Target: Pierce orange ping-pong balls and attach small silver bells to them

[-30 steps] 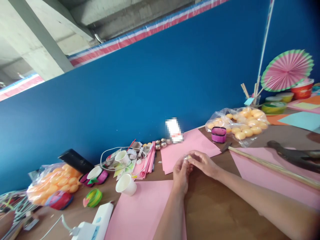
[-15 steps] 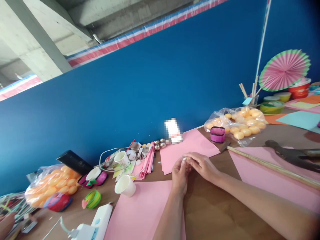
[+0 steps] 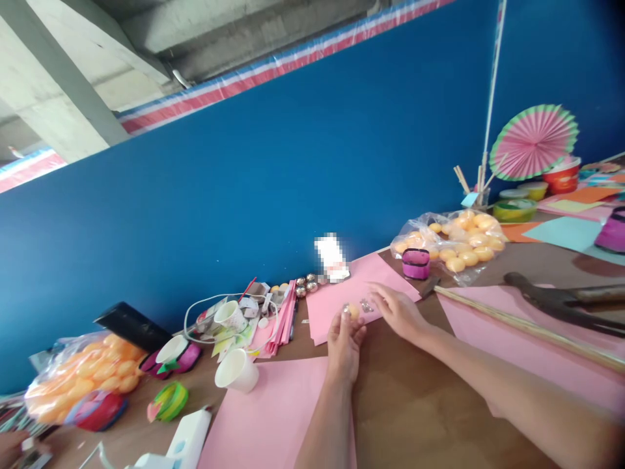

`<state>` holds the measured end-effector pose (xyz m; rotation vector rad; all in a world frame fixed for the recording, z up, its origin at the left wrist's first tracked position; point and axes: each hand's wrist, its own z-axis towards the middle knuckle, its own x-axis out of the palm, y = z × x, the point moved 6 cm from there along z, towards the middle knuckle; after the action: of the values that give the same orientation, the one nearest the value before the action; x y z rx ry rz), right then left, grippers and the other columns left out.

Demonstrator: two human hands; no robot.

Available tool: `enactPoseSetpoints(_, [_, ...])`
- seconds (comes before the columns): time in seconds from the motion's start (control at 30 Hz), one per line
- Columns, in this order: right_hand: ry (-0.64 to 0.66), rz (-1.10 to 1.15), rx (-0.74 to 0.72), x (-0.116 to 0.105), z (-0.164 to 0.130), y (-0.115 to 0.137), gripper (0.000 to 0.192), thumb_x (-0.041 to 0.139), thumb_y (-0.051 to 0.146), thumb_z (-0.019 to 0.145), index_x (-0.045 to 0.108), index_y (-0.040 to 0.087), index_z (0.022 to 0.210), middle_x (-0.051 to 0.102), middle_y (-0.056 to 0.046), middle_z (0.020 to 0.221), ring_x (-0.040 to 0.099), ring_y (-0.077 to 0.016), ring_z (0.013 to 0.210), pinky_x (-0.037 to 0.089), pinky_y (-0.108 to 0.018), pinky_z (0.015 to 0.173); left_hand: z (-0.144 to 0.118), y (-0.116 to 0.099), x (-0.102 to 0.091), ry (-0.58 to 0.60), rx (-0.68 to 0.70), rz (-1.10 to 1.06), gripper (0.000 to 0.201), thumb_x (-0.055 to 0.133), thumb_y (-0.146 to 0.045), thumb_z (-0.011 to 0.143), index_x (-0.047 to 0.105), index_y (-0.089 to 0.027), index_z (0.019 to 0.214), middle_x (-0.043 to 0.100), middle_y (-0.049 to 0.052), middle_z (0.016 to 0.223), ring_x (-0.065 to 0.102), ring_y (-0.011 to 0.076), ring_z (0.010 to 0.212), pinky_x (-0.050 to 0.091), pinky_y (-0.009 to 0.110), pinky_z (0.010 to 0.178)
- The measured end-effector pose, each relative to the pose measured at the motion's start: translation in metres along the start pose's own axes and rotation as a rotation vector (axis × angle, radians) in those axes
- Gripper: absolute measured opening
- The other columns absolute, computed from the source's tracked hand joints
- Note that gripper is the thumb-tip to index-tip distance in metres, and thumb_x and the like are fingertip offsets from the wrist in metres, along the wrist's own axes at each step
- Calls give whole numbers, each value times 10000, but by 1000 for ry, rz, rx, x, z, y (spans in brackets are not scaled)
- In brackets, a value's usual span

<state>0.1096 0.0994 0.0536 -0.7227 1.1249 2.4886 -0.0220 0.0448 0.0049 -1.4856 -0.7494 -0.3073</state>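
My left hand (image 3: pixel 344 341) pinches a small yellowish ball (image 3: pixel 352 311) between its fingertips, above a pink paper sheet (image 3: pixel 336 296). My right hand (image 3: pixel 398 310) lies just to the right of it, fingers bent, touching or pinching a small silvery piece (image 3: pixel 366 305) on that sheet; I cannot tell whether it grips it. Both forearms reach in from the lower right over the brown table (image 3: pixel 415 404).
A bag of orange balls (image 3: pixel 454 244) and a magenta tape roll (image 3: pixel 415 263) sit right of my hands, with a long stick (image 3: pixel 517 326) and a hammer (image 3: pixel 556 299). Paper cups (image 3: pixel 237 371), clutter, another bag of balls (image 3: pixel 78 378) and a white device (image 3: pixel 188 440) lie left.
My hands, joined around the ball before, have come apart: the left keeps the ball, the right moved slightly right onto the pink sheet. The view drifted rightward.
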Motion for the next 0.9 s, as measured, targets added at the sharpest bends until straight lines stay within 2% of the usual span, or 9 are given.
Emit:
enactPoseSetpoints(0.07, [-20, -151, -2, -5, 5, -13, 240, 385, 195, 840, 598, 205, 952, 641, -45, 950, 570, -177, 887, 424, -298, 788, 3, 1, -4, -35, -13, -55, 262, 610, -306, 708, 587, -189, 942, 624, 38, 910, 605, 141, 822, 468, 259, 735])
enactPoseSetpoints(0.13, [38, -234, -44, -3, 7, -20, 204, 423, 188, 821, 626, 198, 837, 652, -44, 873, 563, -180, 860, 404, -301, 794, 4, 1, -6, -58, -16, -96, 259, 616, -289, 705, 590, -177, 937, 635, 50, 905, 605, 161, 864, 465, 283, 782])
enactPoseSetpoints(0.3, [176, -247, -151, 13, 1, -13, 168, 460, 210, 814, 627, 202, 818, 645, -31, 794, 535, -174, 810, 388, -280, 742, 5, 1, -7, -52, -22, -150, 233, 607, -242, 713, 592, -157, 930, 652, 62, 869, 612, 166, 860, 453, 318, 838])
enactPoseSetpoints(0.57, [201, -233, -96, 18, 2, -17, 148, 477, 172, 778, 608, 199, 714, 628, -29, 718, 531, -170, 752, 371, -281, 721, 2, 1, -2, 1, -35, -124, 241, 586, -239, 732, 558, -164, 959, 650, 72, 904, 612, 169, 864, 433, 337, 869])
enactPoseSetpoints(0.7, [128, -149, -27, 14, 2, -16, 110, 456, 187, 765, 565, 198, 750, 623, -27, 744, 555, -166, 728, 399, -263, 658, 2, 1, -2, 9, -39, -119, 282, 581, -231, 735, 549, -173, 1009, 648, 73, 926, 610, 162, 867, 431, 330, 871])
enactPoseSetpoints(0.9, [77, 169, 64, 12, 1, -5, 69, 454, 192, 741, 522, 199, 753, 604, -4, 722, 563, -132, 646, 431, -227, 581, 2, 1, 0, 22, -48, -108, 338, 573, -239, 739, 543, -161, 1067, 638, 98, 978, 607, 162, 868, 442, 311, 846])
